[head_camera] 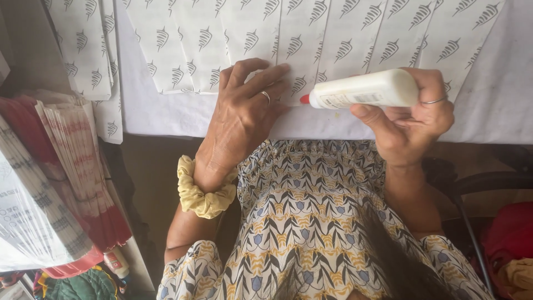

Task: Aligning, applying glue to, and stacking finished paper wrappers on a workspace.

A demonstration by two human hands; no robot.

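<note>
My right hand (411, 119) grips a white glue bottle (366, 89) with a red tip, held sideways, its tip pointing left over the lower edge of the papers. My left hand (244, 111), a ring on one finger and a yellow scrunchie (202, 194) on the wrist, presses flat with spread fingers on overlapping white paper sheets (311, 39) printed with grey leaf shapes. The sheets lie fanned in a row on a white cloth-covered table (161, 114). The red tip sits just right of my left fingertips.
More printed sheets (83, 44) hang at the upper left. A stack of red-and-white paper bags (78, 161) leans at the left, with another small glue bottle (115, 262) below it. Red fabric (511, 233) and a dark cable lie at the lower right.
</note>
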